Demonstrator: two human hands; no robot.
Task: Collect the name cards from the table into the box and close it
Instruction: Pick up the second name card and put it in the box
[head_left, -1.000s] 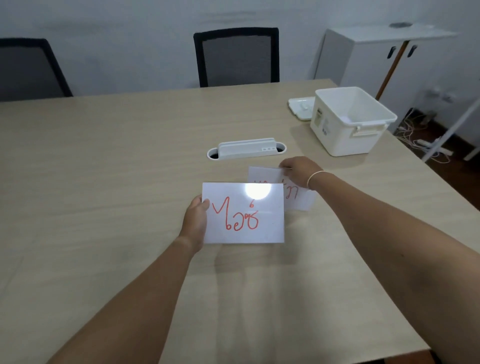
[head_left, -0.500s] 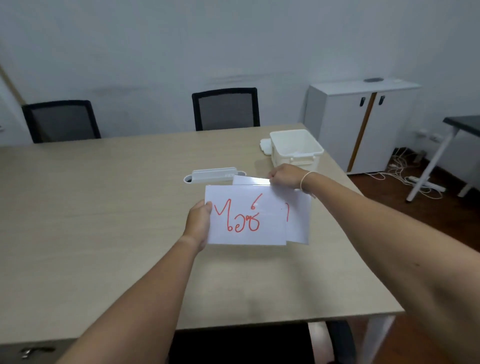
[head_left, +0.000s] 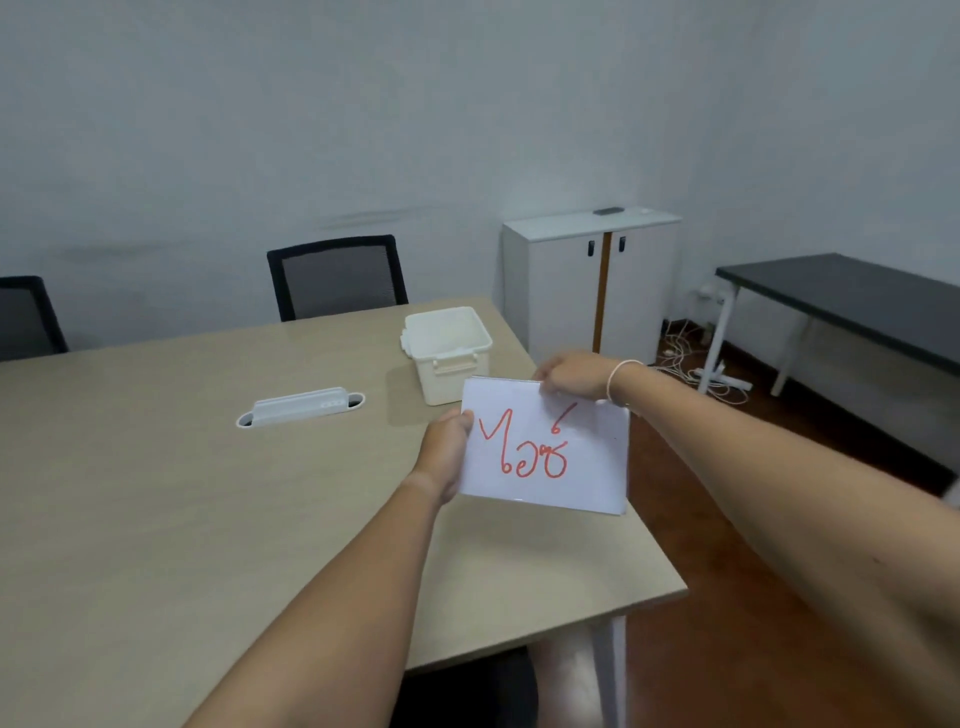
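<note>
I hold white name cards (head_left: 571, 467) stacked together above the table's right end; the front one bears red handwriting. My left hand (head_left: 447, 452) grips the stack's left edge. At the top right corner my right hand (head_left: 571, 375) pinches the stack. The open white box (head_left: 448, 347) stands on the table just beyond the cards, near the far right corner. Its lid is mostly hidden behind it, only a sliver showing at its left side (head_left: 403, 340).
The beige table (head_left: 182, 493) has a white cable port cover (head_left: 301, 406) at its middle. Two black chairs (head_left: 337, 275) stand behind it. A white cabinet (head_left: 592, 280) and a dark desk (head_left: 852, 301) are to the right, cables on the floor.
My right hand lifted the second card from the table and brought it behind the first. Both hands moved the stack right, toward the box; the view tilted up.
</note>
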